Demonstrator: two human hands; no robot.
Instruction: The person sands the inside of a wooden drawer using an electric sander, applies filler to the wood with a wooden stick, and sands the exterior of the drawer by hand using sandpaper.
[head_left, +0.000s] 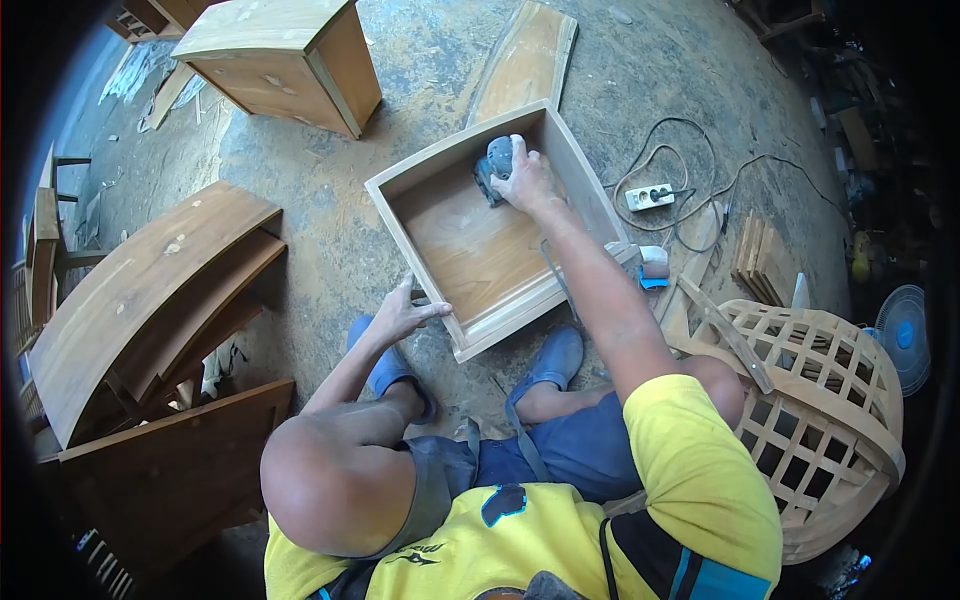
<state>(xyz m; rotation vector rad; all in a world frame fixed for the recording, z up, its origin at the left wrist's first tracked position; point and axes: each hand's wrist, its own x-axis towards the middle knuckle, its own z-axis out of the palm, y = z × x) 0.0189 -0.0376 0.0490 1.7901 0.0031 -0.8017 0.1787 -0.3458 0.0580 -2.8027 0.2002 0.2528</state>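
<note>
In front of me lies a wooden drawer (pixel 470 255), tilted at an angle, its inside facing up. My right hand (pixel 530 180) is wrapped round a blue-grey electric sander (pixel 497 160), which is inside the drawer near its far wall. The sander's underside is hidden. My left hand (pixel 402 310) rests at the drawer's near left corner, thumb lying on the rim and the other fingers along the outer side. A cord (pixel 555 270) runs down from the sander, partly hidden by my right forearm.
A power strip (pixel 650 197) with a plug and looped cables lies right of the drawer. Wooden cabinets (pixel 290 75) stand at upper left, a curved wooden piece (pixel 150 290) at left. A lattice wooden frame (pixel 800 370) and a fan (pixel 903 335) are at right. A board (pixel 525 60) lies beyond.
</note>
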